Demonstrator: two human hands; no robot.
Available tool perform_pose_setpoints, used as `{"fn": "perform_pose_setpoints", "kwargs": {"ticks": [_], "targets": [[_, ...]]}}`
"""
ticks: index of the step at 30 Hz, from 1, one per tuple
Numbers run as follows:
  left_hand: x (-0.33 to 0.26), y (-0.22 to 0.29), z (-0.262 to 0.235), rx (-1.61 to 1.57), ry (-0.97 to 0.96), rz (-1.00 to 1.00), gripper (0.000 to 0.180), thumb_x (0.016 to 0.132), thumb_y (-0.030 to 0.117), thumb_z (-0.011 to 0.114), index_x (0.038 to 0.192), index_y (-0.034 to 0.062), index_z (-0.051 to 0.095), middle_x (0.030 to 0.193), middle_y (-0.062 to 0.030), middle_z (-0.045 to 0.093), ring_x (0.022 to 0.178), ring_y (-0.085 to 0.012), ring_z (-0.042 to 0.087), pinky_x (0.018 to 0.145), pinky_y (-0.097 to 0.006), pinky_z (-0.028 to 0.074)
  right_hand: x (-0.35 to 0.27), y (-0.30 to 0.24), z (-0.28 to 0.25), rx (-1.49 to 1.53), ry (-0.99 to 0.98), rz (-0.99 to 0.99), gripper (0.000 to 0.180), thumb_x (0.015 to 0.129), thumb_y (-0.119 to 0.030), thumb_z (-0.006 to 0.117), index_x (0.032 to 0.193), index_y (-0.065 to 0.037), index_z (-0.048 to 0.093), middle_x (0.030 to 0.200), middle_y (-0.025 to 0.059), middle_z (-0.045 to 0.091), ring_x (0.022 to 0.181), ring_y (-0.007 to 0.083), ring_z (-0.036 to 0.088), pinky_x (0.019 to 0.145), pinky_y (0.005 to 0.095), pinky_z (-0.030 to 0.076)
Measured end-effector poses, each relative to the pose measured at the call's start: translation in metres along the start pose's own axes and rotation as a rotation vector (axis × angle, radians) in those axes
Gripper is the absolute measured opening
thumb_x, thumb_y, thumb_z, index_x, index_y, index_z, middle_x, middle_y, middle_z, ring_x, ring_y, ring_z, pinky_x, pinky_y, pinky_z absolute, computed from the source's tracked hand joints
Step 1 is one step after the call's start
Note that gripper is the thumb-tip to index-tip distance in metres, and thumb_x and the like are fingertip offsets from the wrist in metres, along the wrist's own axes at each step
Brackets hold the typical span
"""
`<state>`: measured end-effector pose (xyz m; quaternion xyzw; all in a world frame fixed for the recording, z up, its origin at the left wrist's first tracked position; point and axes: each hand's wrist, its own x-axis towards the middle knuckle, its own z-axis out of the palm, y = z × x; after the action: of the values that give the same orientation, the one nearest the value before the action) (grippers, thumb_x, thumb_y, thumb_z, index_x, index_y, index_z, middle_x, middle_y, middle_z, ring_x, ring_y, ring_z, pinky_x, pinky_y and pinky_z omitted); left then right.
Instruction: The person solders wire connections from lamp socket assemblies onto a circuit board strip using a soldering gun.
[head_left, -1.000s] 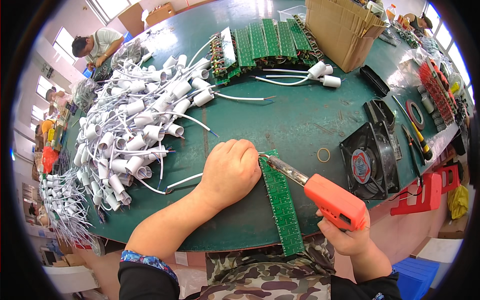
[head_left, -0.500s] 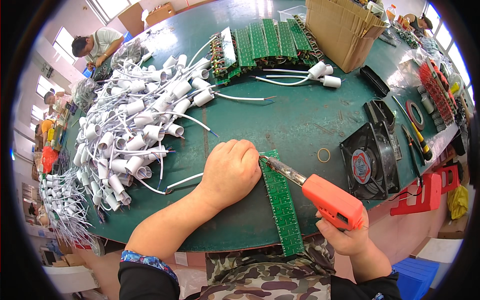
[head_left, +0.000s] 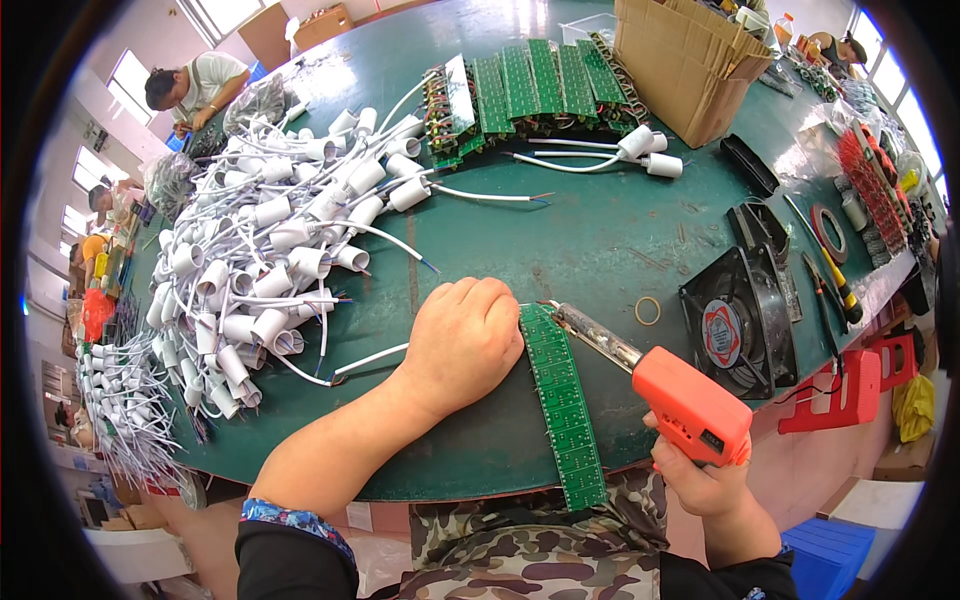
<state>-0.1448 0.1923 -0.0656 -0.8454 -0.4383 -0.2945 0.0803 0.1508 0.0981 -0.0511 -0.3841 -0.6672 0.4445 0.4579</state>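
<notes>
From the head camera, your left hand [head_left: 462, 342] lies palm-down with fingers curled, pressing the upper end of the long green circuit-board strip [head_left: 563, 403] on the green table [head_left: 590, 235]. Your right hand [head_left: 705, 478] is wrapped tight around the orange soldering gun [head_left: 672, 394], its tip at the strip's top end. Beside your left hand lies a pile of white lamp sockets [head_left: 265, 250].

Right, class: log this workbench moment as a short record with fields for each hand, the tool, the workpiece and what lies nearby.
Left hand: pressed on the green circuit board strip
Right hand: grips orange soldering gun
Tool tip: at the strip's far end
Nearby left: pile of white lamp sockets with wires
Nearby right: black fan
Surface: green table
</notes>
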Motion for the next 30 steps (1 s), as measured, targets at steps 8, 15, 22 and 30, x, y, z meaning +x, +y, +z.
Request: {"fn": "perform_pose_setpoints", "kwargs": {"ticks": [8,15,22,30], "targets": [[0.0,0.0,0.0,0.001,0.007,0.003,0.014,0.069,0.0,0.071,0.077,0.0039,0.06,0.085,-0.0087,0.065,0.074,-0.0286,0.063,0.067,-0.04,0.051,-0.006,0.005,-0.004,-0.073,-0.038,-0.061,0.04,0.093,-0.001,0.068,0.13,0.012,0.06,0.106,0.0158,0.073,0.073,0.0111,0.064,0.077,0.0305,0.055],[0.0,0.001,0.001,0.009,0.008,-0.004,0.014,0.07,0.001,0.071,0.077,0.0039,0.06,0.085,-0.0087,0.065,0.074,-0.0286,0.064,0.067,-0.041,0.052,-0.005,0.005,-0.002,-0.028,-0.018,-0.06,0.043,0.091,-0.001,0.071,0.131,0.01,0.06,0.112,0.019,0.073,0.075,0.0119,0.066,0.08,0.0319,0.057],[0.001,0.001,0.001,-0.002,0.025,-0.004,0.015,0.07,0.0,0.071,0.077,0.004,0.059,0.085,-0.0086,0.065,0.074,-0.0287,0.063,0.067,-0.04,0.052,-0.006,0.001,-0.002,0.003,-0.003,-0.051,0.042,0.091,-0.001,0.072,0.13,0.01,0.06,0.109,0.0179,0.072,0.082,0.0154,0.069,0.089,0.0376,0.058],[0.001,0.002,0.0,0.002,0.026,0.0,0.015,0.07,-0.001,0.071,0.077,0.0041,0.059,0.084,-0.0084,0.065,0.073,-0.0286,0.064,0.066,-0.04,0.052,-0.01,-0.003,-0.003,0.017,0.024,-0.022,0.04,0.092,-0.004,0.072,0.128,0.01,0.061,0.093,0.0109,0.071,0.085,0.0161,0.069,0.095,0.0424,0.058]]}}
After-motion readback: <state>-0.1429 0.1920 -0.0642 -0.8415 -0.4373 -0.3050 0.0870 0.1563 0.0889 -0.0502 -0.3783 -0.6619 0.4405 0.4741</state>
